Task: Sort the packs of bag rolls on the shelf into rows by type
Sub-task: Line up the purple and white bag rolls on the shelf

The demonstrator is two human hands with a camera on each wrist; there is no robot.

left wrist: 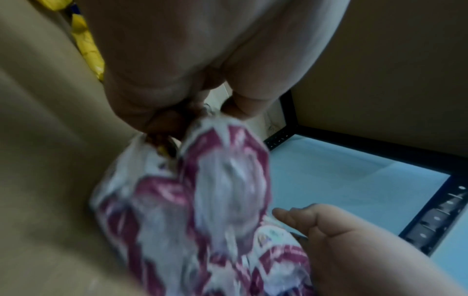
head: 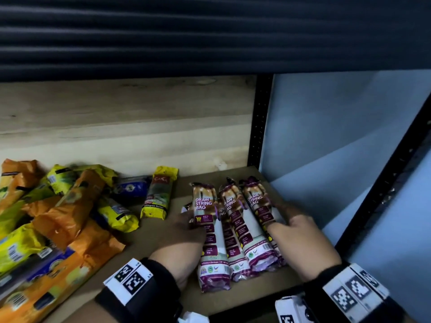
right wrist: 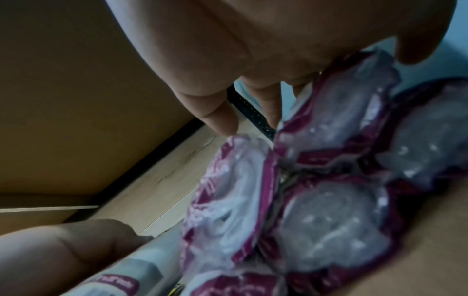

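Several purple-and-white "Draw String Bag" packs lie side by side, lengthwise, at the right end of the brown shelf board. My left hand is at the left of the bundle and grips the leftmost pack, thumb over its top. The left wrist view shows this hand with fingers and thumb curled on the pack. My right hand lies against the rightmost pack, fingers stretched along it. In the right wrist view, its straight fingers touch the pack ends.
A loose pile of orange and yellow packs covers the left of the shelf. A yellow pack and a blue pack lie behind it. A black upright post and a pale blue side panel close the right side.
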